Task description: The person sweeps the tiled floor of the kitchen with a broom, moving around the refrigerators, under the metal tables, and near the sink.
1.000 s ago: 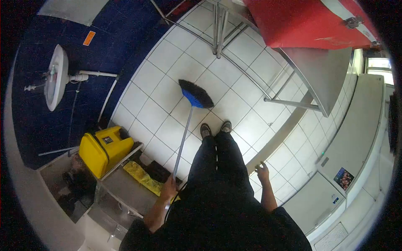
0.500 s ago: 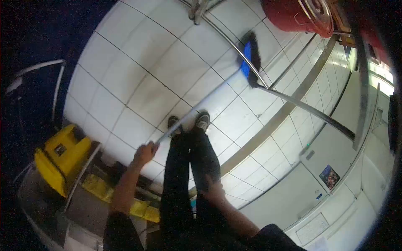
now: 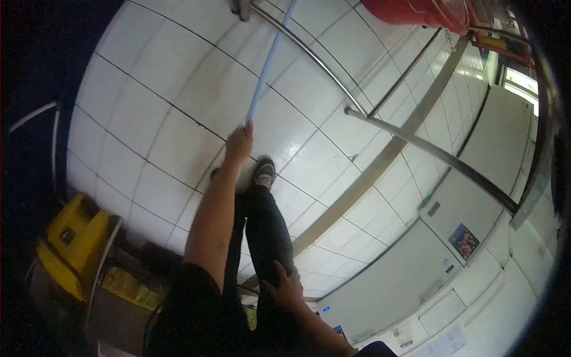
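Pale-blue pole (image 3: 267, 59) — one — clenched in left hand (image 3: 239, 144); right hand (image 3: 285, 290) lies spread on one thigh (image 3: 269, 238).

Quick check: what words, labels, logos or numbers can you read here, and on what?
Nothing reads clearly.
Picture sticker on the white cabinet: too small to read.
Blue logo below it: blurred.
Paper sheets lower down: print illegible.
Dark label on the yellow bin: unreadable.
Broom handle in the left hand: no marking visible.

pale blue broom handle (image 3: 267, 62), angled over floor
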### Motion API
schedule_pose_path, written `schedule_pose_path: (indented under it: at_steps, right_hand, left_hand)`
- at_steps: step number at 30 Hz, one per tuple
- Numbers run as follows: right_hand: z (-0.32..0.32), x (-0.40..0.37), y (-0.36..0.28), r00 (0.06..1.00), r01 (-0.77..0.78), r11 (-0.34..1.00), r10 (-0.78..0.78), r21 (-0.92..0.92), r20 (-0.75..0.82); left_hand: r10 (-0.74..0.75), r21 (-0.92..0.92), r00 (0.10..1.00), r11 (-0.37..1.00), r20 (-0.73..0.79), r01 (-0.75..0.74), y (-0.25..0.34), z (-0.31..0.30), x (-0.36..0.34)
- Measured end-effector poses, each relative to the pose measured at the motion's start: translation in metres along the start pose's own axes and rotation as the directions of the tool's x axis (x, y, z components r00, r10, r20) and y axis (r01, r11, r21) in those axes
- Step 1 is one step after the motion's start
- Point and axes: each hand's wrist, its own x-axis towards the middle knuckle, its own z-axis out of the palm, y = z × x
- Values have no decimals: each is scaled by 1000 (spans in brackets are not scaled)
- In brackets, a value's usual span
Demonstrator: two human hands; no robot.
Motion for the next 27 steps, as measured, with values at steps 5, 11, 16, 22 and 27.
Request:
schedule_pose_path:
  at_steps: [5,11,16,22,27]
  right_hand:
    - [-2,-15,5,995,96,995,-96,5,23]
    - [7,3,81,920,353,936,-346,9,-182]
    - [-136,-58,63,923,248,946,-165,208,-348]
    - [-189,-2,121,776,391,920,-332,-4,-537]
    - [-207,-30,82,805,380,891,-451,-250,-386]
  left_hand:
    - [-399,130,779,913,484,387,-23,-86,-193]
    - [-272,479,806,877,525,-17,-45,-309,-392]
    - [-485,377,819,852,306,364,-55,-380,-527]
    - [-577,460,717,797,390,391,26,-418,-573]
    - [-347,416,913,878,213,237,18,-397,-478]
